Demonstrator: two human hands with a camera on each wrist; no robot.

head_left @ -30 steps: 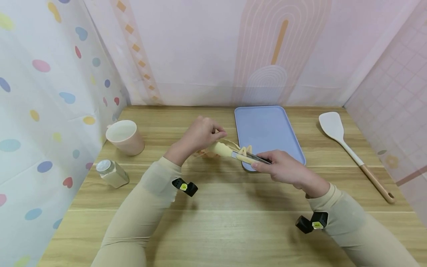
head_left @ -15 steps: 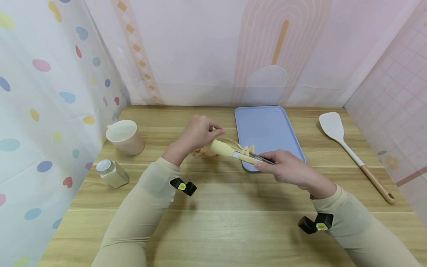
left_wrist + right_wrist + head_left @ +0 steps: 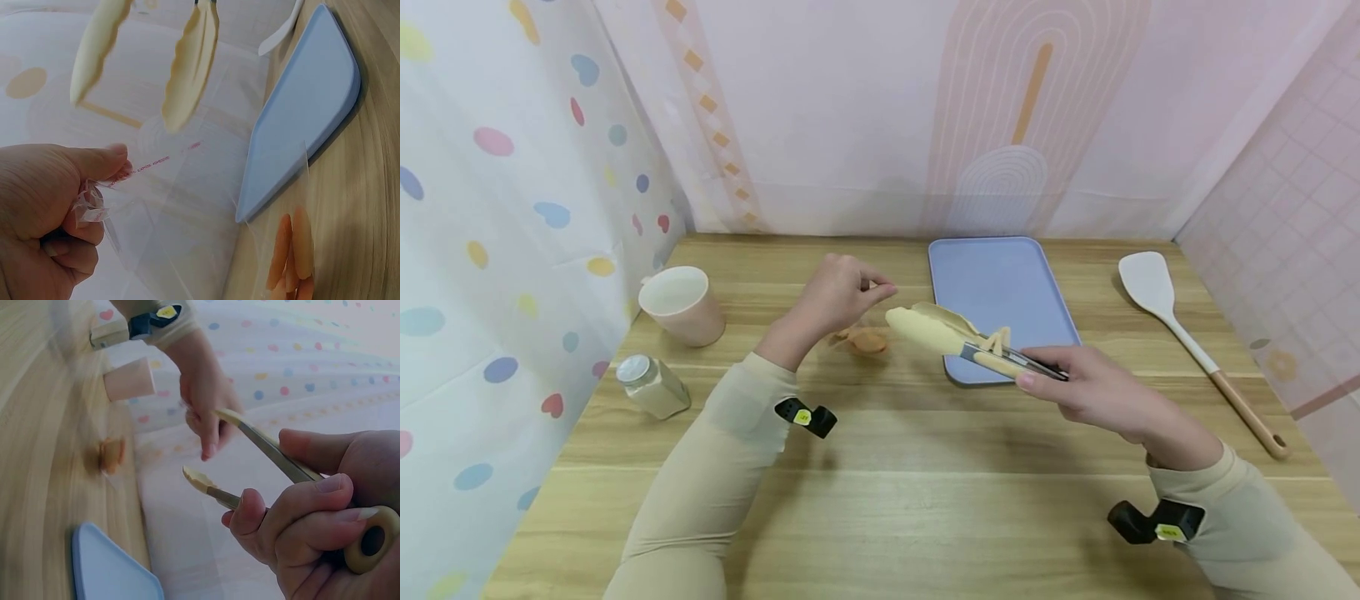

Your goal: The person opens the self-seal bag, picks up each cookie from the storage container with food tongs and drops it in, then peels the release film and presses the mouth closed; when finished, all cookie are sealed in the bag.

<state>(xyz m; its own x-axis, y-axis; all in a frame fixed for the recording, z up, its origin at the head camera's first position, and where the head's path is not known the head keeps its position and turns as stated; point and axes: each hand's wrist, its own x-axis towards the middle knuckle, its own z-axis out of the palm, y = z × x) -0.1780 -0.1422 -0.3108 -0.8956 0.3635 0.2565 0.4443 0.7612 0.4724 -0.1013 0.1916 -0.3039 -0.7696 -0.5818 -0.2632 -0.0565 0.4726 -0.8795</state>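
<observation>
My left hand (image 3: 837, 293) pinches the top edge of a clear plastic bag (image 3: 162, 219) with red print along its strip. Several small orange-brown sausage-like pieces (image 3: 291, 253) lie low in the bag, close to the tabletop. With my right hand (image 3: 1093, 392) I grip a pair of tongs (image 3: 928, 329) with cream scalloped tips and metal arms. The tong tips are spread apart with nothing between them, to the right of the bag and over the near left part of a blue tray (image 3: 1000, 279). Their looped handle end shows in the right wrist view.
A pale pink mug (image 3: 681, 307) and a white-capped glass jar (image 3: 652, 388) stand at the left of the wooden table (image 3: 880, 500). On the right lies a white spatula (image 3: 1150, 283) with a wooden handle. Patterned cloths hang behind and at both sides.
My right hand has drawn the tongs to the right, away from the bag, and the pieces inside it show more. The left hand has shifted slightly left, still holding the bag.
</observation>
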